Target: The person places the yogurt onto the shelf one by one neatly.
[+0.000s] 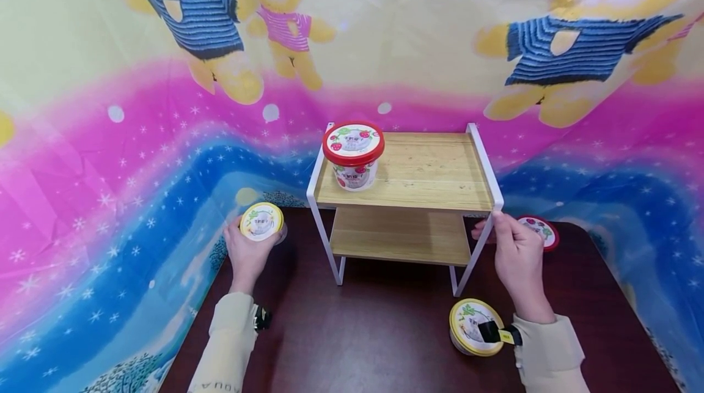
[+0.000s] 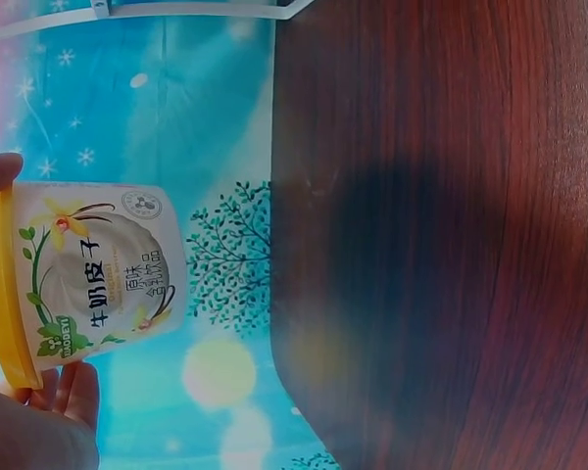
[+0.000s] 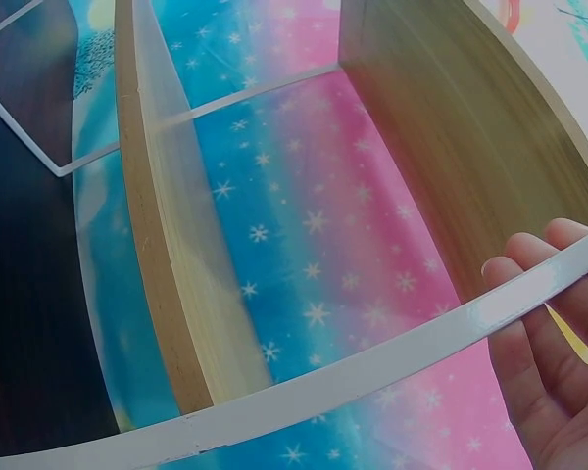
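My left hand [image 1: 250, 255] grips a paper tub with a yellow lid [image 1: 261, 222] around its rim, left of a two-tier shelf rack [image 1: 429, 182]. In the left wrist view the tub's printed white side [image 2: 108, 269] shows, and its base looks raised off the table. My right hand [image 1: 517, 252] holds the rack's white metal frame at the front right corner; the right wrist view has its fingers [image 3: 529, 362] curled behind the white bar [image 3: 372, 372]. A red-lidded tub [image 1: 354, 154] stands on the top board's left end.
Below my right wrist, another yellow-lidded tub [image 1: 475, 327] stands on the dark wooden table [image 1: 352, 332]. A second red-lidded tub [image 1: 541, 232] is partly hidden behind my right hand. A printed cloth with bears [image 1: 385, 44] hangs behind and beside the table.
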`<act>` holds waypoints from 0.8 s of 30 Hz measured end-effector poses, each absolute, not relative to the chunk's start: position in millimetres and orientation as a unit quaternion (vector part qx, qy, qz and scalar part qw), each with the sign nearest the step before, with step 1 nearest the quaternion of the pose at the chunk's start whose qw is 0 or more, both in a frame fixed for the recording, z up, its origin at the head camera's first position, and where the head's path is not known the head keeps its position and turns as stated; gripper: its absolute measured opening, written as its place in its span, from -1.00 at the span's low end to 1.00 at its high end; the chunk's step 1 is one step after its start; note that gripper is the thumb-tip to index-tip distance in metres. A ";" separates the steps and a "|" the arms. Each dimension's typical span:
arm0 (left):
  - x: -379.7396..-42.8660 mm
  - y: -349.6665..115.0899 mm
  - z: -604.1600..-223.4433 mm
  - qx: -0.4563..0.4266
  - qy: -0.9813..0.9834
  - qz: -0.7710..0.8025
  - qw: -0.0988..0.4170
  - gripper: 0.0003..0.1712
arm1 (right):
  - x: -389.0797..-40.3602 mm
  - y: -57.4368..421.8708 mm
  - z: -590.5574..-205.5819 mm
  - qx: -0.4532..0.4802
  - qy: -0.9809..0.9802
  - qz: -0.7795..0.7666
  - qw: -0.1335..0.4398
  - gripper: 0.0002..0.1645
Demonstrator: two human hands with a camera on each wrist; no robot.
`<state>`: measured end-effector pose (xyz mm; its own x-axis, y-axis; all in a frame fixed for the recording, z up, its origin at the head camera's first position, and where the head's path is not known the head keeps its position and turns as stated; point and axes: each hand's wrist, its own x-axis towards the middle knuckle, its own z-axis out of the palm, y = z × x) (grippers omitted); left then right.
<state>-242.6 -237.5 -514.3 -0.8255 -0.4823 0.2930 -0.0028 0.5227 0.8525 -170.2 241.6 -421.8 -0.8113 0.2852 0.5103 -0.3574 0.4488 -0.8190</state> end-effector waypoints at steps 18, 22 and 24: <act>-226.4 -226.4 -513.0 0.143 -0.822 -0.485 0.263 0.18 | -170.1 241.9 -422.1 0.023 -0.798 0.517 0.308 -0.57; -224.3 -224.7 -511.0 0.139 -0.822 -0.485 0.265 0.19 | -170.3 241.9 -422.1 0.023 -0.798 0.516 0.309 -0.58; -222.9 -224.1 -509.9 0.139 -0.822 -0.484 0.265 0.19 | -170.3 241.8 -422.1 0.023 -0.799 0.516 0.308 -0.58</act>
<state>-222.9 -224.1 -509.9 -0.8212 -0.4848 0.3010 0.0277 0.4930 0.8696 -170.3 241.8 -422.1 -0.8088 0.2804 0.5169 -0.3554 0.4673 -0.8095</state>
